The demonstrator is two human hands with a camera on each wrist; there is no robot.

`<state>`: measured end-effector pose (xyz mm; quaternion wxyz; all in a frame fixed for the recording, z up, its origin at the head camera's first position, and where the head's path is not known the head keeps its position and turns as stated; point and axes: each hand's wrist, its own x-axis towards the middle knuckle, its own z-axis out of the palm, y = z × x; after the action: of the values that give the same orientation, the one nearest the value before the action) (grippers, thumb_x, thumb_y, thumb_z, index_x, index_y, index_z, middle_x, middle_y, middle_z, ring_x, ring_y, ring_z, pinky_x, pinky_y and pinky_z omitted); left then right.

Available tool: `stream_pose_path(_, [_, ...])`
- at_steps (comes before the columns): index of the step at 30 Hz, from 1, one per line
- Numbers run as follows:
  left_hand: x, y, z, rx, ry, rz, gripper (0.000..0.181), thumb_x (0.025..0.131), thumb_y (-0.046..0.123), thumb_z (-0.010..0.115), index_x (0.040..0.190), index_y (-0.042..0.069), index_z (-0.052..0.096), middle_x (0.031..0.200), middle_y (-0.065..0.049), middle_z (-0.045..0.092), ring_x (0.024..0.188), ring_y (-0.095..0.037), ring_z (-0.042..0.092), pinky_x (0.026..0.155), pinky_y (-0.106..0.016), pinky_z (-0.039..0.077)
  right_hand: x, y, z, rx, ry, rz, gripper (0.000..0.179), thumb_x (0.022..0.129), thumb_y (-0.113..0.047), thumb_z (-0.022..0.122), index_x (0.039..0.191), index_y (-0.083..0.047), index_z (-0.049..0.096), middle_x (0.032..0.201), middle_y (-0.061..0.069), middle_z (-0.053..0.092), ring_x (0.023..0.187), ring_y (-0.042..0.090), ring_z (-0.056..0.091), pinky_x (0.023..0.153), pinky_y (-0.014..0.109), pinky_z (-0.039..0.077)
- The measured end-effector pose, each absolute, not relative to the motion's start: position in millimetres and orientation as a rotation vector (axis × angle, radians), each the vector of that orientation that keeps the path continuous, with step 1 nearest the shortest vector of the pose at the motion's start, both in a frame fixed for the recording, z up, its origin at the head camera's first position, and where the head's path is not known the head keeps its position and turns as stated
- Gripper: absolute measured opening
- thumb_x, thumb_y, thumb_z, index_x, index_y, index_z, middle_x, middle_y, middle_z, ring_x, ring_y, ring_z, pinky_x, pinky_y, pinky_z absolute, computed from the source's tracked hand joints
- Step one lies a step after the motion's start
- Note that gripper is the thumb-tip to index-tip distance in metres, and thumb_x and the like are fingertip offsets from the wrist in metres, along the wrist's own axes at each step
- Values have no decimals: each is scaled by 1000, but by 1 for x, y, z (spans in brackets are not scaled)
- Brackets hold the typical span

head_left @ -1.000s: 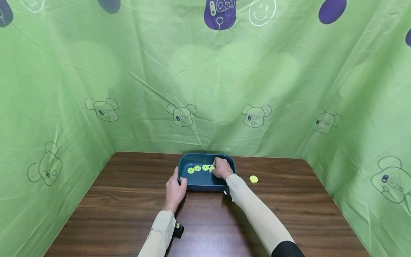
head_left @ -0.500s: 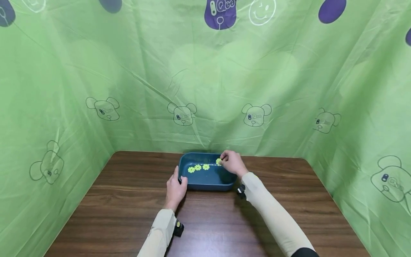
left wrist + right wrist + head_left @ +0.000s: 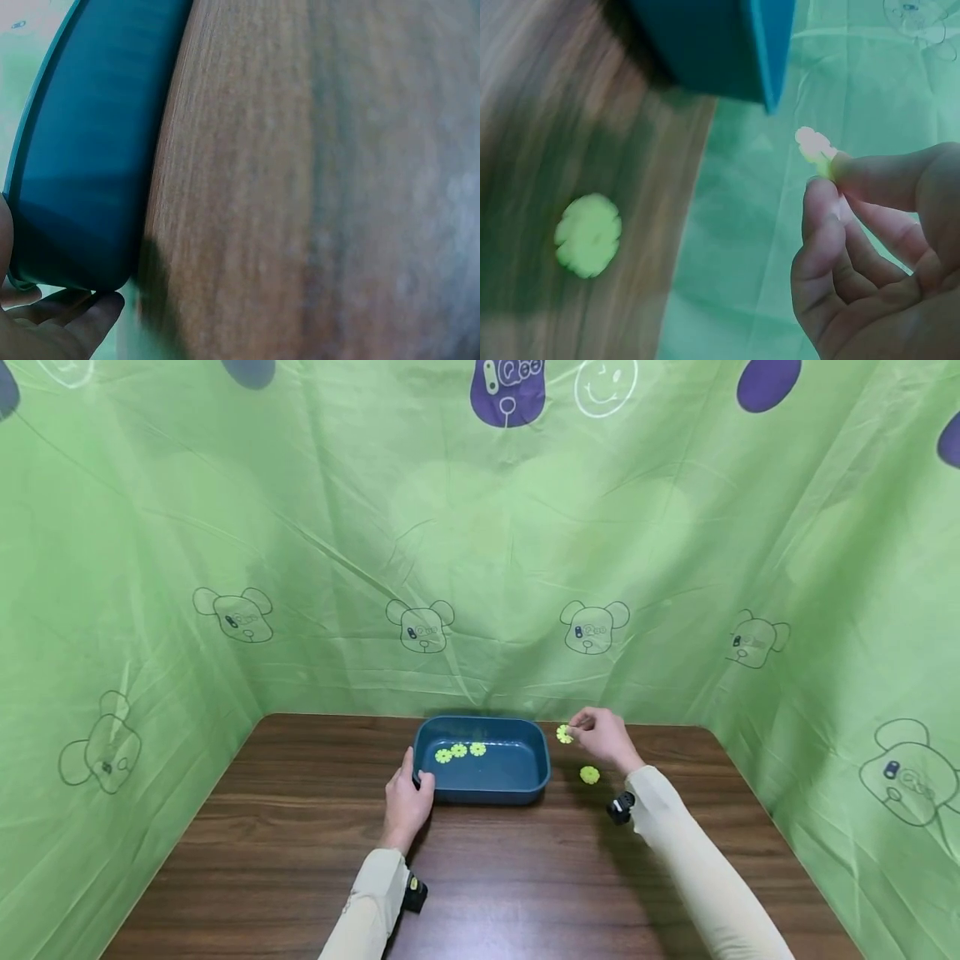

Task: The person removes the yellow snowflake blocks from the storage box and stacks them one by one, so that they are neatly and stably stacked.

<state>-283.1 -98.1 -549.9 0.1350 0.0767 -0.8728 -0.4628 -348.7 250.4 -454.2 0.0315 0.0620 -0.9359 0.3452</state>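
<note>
A dark blue rectangular tray stands near the table's far edge. Three yellow-green flower-shaped pieces lie in its left half. My left hand grips the tray's left front corner, with the tray wall beside the fingers in the left wrist view. To the right of the tray, my right hand pinches a flower-shaped piece between thumb and fingertips, raised above the table. Another flower-shaped piece lies flat on the wood below that hand.
The brown wooden table carries all of this. Green printed fabric hangs behind it and along both sides, close to the far edge.
My right hand has lifted a flower-shaped piece from the tray's row and carried it right, past the tray's rim. My left hand stays on the tray, which has not moved.
</note>
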Motion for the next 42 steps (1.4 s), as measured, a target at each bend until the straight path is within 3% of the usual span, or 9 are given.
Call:
stream_pose_path(4, [-283,-98,-550,220,-2524,-1331,64,97,20,52,157,5,36,146,-26,53,133,-40,54,108,-53,46,-343,265,-461,131,-2908,1044,14,93,-21,71,99,-9,74,90,11,75,74,20,70,70,33,53])
stream_pose_path(10, [-283,-99,-549,226,-2531,-1325,64,98,19,52,158,5,35,145,-27,54,132,-40,55,108,-53,46,-338,282,-476,-83,-2944,1273,17,95,-19,70,103,-5,72,91,16,74,80,31,71,60,28,52])
stream_pose_path(17, [-284,-99,-550,230,-2541,-1331,63,98,20,52,158,5,35,147,-27,53,133,-40,54,108,-53,45,-336,295,-498,-156,-2987,1288,18,96,-19,68,103,-2,71,94,14,70,72,19,67,58,27,49])
stream_pose_path(34, [-284,-99,-549,226,-2538,-1325,63,99,20,53,158,5,36,146,-26,53,133,-40,55,108,-53,46,-332,297,-522,-157,-2986,1138,16,94,-15,66,99,-1,70,91,13,72,67,16,69,62,26,51])
stream_pose_path(38, [-283,-99,-549,223,-2541,-1320,63,99,19,52,158,5,35,146,-27,53,133,-40,55,108,-53,46,-330,296,-522,-154,-3003,1110,20,95,-20,66,101,-1,68,88,11,72,67,17,69,63,28,50])
stream_pose_path(42, [-285,-99,-550,227,-2534,-1325,63,99,19,52,157,5,36,146,-27,54,132,-40,55,108,-53,46,-332,299,-524,-104,-3080,977,36,92,-33,70,109,-1,66,89,10,72,76,21,66,68,33,49])
